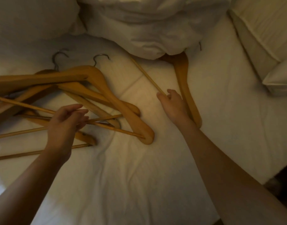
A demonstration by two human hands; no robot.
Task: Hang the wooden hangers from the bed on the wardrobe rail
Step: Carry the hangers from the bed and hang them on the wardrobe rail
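Several wooden hangers point(97, 77) lie in a loose pile on the left part of the bed point(131, 176). They overlap and fan out, their long axes running mostly left to right. Two metal hooks point away from the person, and the rounded shoulder ends point right. The left hand point(64, 125) rests on this pile with its fingers bent over the thin crossbars; whether it actually clamps one cannot be told. To the right, apart from the pile, a lone hanger point(183, 75) lies with its top tucked under the bunched duvet point(147, 30). Its crossbar slants from far left to near right, and one shoulder arm runs toward the person. The right hand point(173, 104) grips that crossbar, thumb on one side and fingers curled over the other. A white pillow point(279, 78) sits at the far right edge
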